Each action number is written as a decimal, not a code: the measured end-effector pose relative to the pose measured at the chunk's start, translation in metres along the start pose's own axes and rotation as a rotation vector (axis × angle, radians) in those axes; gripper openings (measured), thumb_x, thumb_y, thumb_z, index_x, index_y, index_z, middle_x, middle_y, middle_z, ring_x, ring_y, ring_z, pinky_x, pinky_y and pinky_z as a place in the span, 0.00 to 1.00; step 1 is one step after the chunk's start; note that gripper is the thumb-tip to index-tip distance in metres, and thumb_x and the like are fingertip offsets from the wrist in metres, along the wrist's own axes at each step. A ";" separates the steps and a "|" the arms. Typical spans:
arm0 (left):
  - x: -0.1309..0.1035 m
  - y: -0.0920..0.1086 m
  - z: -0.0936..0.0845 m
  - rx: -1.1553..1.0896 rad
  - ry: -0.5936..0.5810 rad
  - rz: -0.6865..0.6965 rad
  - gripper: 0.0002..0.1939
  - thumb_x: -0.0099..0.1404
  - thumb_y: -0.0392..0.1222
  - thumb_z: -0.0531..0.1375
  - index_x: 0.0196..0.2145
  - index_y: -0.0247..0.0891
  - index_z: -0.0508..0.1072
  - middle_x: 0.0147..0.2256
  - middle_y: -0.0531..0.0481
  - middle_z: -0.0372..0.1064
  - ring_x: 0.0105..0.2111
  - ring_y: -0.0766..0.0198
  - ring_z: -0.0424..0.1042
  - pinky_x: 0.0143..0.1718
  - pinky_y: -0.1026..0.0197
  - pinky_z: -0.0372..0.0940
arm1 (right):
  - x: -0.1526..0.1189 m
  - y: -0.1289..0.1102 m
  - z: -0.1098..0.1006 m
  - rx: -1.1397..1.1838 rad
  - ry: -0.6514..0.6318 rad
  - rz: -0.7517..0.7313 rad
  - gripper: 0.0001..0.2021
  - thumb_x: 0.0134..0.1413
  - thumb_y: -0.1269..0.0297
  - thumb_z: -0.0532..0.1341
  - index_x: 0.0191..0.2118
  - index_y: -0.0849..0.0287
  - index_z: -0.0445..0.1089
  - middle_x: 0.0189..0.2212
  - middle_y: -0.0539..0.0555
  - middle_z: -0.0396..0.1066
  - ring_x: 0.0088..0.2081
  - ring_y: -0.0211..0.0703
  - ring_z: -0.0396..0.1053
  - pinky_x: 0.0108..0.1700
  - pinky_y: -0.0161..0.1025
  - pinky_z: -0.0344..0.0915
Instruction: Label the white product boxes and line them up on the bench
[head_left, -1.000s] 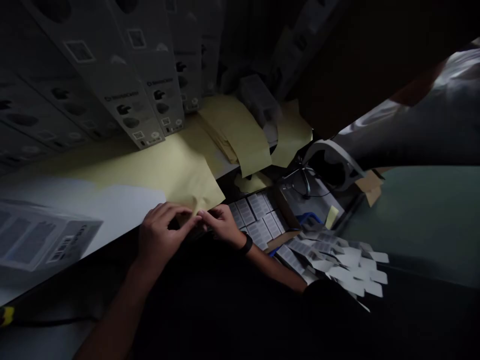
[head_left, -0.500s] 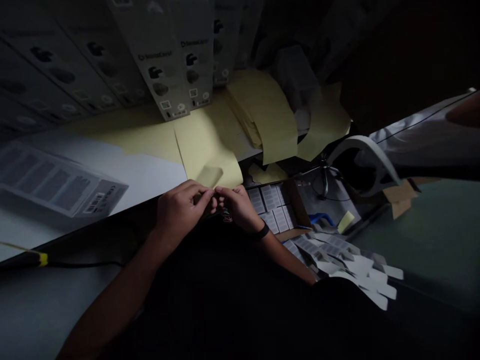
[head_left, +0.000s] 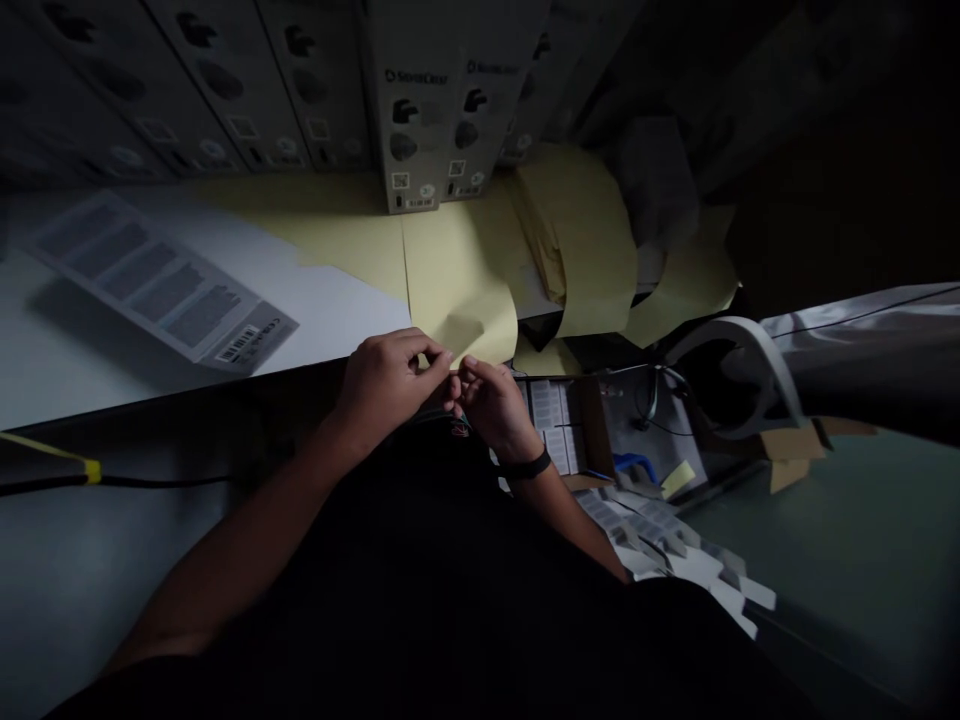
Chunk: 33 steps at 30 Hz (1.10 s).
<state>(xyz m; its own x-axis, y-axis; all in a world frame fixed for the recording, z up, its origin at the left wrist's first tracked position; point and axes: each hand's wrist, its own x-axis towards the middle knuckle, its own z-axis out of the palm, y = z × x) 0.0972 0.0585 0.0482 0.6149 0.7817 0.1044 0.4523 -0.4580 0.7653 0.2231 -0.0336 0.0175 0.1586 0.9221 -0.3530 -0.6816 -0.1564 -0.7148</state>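
My left hand is closed at the table's front edge, thumb and index finger pinched together; what is between them is too small to make out. Close to its right, my right hand, with a black band at the wrist, has its fingers curled and thumb against the index finger. Whatever it holds is hidden. Just beyond both hands, a yellow paper sheet curls over the table edge, with a shadow on it.
Printed boxes stand upright at the back. A flat printed box lies on the white table. To the right are a carton of small boxes, loose folded cartons and a white curved object.
The view has shifted, so the boxes appear farther right and higher. My fingertips, touching before, are now slightly apart.
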 end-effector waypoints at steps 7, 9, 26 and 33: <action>-0.005 -0.003 0.006 0.032 0.094 0.106 0.09 0.64 0.47 0.65 0.30 0.40 0.79 0.29 0.55 0.75 0.23 0.73 0.64 0.27 0.65 0.57 | 0.002 0.006 0.000 -0.108 0.137 -0.072 0.14 0.51 0.58 0.64 0.22 0.63 0.72 0.18 0.51 0.70 0.20 0.35 0.69 0.21 0.30 0.62; -0.006 -0.004 0.006 0.083 0.107 0.165 0.10 0.64 0.49 0.65 0.30 0.41 0.79 0.30 0.55 0.76 0.23 0.73 0.66 0.26 0.65 0.57 | 0.001 0.008 -0.001 -0.135 0.186 -0.089 0.13 0.51 0.58 0.65 0.23 0.63 0.72 0.18 0.50 0.70 0.21 0.35 0.70 0.22 0.30 0.62; -0.017 0.000 0.011 0.336 0.140 0.361 0.10 0.68 0.41 0.60 0.29 0.40 0.75 0.29 0.54 0.76 0.30 0.66 0.73 0.28 0.62 0.60 | -0.007 0.009 -0.005 -0.512 0.251 -0.274 0.22 0.56 0.52 0.63 0.19 0.62 0.67 0.15 0.49 0.64 0.18 0.31 0.59 0.22 0.31 0.54; -0.020 -0.013 0.017 0.166 0.186 0.263 0.11 0.63 0.49 0.67 0.33 0.40 0.72 0.31 0.55 0.74 0.32 0.66 0.73 0.34 0.60 0.62 | -0.007 0.018 -0.021 -0.418 0.207 -0.203 0.20 0.56 0.52 0.65 0.21 0.62 0.69 0.16 0.49 0.65 0.19 0.32 0.60 0.25 0.32 0.57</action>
<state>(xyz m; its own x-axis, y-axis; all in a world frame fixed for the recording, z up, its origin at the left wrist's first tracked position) 0.0897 0.0423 0.0254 0.6028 0.6846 0.4098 0.4026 -0.7044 0.5845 0.2251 -0.0506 -0.0053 0.4251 0.8658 -0.2638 -0.2852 -0.1484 -0.9469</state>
